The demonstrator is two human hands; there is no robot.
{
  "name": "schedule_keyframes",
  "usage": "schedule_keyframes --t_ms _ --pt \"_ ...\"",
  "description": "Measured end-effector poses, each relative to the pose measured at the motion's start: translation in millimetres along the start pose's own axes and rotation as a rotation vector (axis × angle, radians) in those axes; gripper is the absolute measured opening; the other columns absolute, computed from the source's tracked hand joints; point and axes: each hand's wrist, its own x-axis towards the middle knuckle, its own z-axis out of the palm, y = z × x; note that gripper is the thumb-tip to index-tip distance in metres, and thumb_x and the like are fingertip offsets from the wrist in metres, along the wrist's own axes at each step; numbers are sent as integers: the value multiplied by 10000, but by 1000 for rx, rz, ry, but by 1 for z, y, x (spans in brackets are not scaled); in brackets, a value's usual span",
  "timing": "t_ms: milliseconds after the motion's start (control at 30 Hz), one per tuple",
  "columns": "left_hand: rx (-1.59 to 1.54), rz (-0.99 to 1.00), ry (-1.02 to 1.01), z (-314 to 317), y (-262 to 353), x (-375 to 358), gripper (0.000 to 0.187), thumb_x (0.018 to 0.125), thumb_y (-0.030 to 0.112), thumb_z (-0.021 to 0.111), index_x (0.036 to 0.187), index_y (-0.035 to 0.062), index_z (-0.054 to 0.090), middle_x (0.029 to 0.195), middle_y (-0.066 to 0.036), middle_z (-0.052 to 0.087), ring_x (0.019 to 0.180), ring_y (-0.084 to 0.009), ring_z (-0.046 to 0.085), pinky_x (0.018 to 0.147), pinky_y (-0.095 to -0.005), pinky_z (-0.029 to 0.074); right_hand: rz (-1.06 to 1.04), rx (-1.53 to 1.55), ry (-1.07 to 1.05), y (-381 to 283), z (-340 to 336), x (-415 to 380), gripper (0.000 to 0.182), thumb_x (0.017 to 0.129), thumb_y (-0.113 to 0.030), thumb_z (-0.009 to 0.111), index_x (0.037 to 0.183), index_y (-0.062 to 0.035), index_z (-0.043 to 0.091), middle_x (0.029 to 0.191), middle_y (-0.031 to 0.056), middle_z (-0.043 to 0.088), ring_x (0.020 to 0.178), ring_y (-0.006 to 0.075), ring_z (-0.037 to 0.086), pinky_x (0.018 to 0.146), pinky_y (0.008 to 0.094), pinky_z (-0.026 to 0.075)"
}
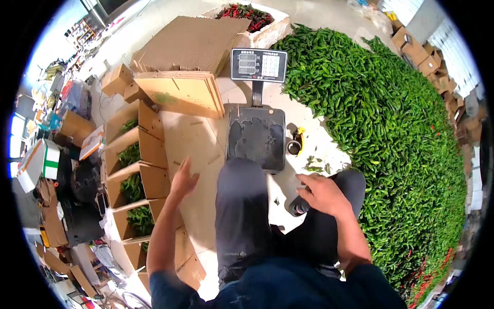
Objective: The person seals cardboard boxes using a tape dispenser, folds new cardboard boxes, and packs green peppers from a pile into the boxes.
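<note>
My left hand (184, 180) is held over the floor between the open boxes and my knee, its fingers apart and holding nothing. Over my other knee is my right hand (321, 193), empty, with its fingers spread. In front of my knees stands a scale with a worn black platform (256, 136) and a display panel (259, 65) on a post; nothing rests on the platform. A row of open cardboard boxes (149, 177) at the left holds green peppers (133, 186). A large heap of green peppers (381, 123) fills the right side.
Flat cardboard sheets (182, 92) stand behind the boxes, near a stack of brown cardboard (190, 44). A white container (278, 26) holds red peppers (247, 15). A yellow item and a roll of tape (294, 148) lie right of the scale. Clutter fills the far left.
</note>
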Motion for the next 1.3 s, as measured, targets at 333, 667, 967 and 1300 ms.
schedule_keyframes --t_ms 333,667,967,1300 --pt "425 169 441 -41 101 282 667 889 261 675 1445 20 396 1432 -212 465 1310 -340 486 1080 -452 416 54 81 83 3 -13 -7 436 843 -182 748 1223 -25 603 972 187 676 856 376 660 732 432 542" --pt "401 459 643 -15 32 306 478 833 70 627 1298 96 518 1339 -132 528 1194 -356 535 924 -455 518 50 57 79 11 -14 -9 445 850 -218 747 1219 -28 587 937 160 676 838 348 666 724 421 541" --pt "732 459 599 -44 12 281 429 817 85 616 1222 219 665 1089 -38 666 1085 -280 566 943 -438 440 18 42 108 11 -11 -14 439 845 -197 741 1217 -18 591 931 169 663 843 357 655 742 430 533" --pt "939 355 155 -73 34 280 431 869 84 556 1249 248 676 1070 -94 670 1108 -332 596 958 -471 469 41 57 64 8 -5 -18 422 912 -259 672 1239 -11 574 941 167 662 881 338 654 776 439 526"
